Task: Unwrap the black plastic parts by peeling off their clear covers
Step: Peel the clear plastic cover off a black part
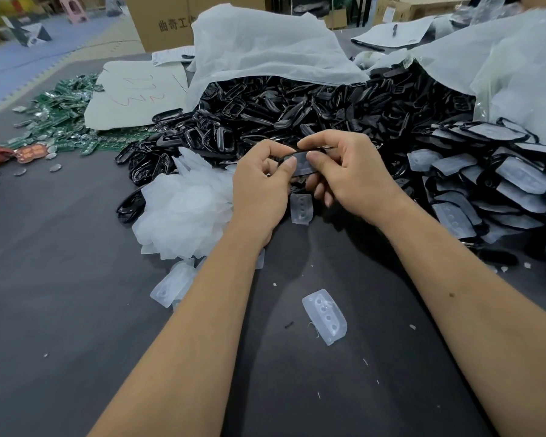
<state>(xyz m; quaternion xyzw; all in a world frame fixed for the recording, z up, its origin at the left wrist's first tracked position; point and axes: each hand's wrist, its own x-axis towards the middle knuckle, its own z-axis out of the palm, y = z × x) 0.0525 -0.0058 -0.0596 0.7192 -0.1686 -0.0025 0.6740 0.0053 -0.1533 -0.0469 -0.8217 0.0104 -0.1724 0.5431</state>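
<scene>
Dark grey matting (60, 279) covers the whole work surface in front of me, and cardboard boxes (158, 23) stand beyond its far edge. Across the far half of the surface spills a big heap of bare black parts (281, 105), half under a white plastic bag (265, 45). Along the right edge lies a stack of parts with their covers on (501, 184). Toward the far left corner sit green circuit boards (60, 111) and a sheet of card (133, 96). Left of my hands is a pile of peeled clear covers (183, 212), and a single loose cover (325, 316) lies nearer me, about mid-surface.

My left hand (259, 190) and right hand (350, 178) are both closed on one black part (300, 164), held up over the near edge of the heap. My left thumb (289, 167) and right thumb (314, 159) press on its clear cover; I can't tell whether a corner has lifted yet.

I reckon I'm just starting the peel. The risk is the film tearing if I pull from too small a tab, leaving a scrap stuck on. If my grip slips, the part could drop into the bare heap and get mistaken for a finished one.
</scene>
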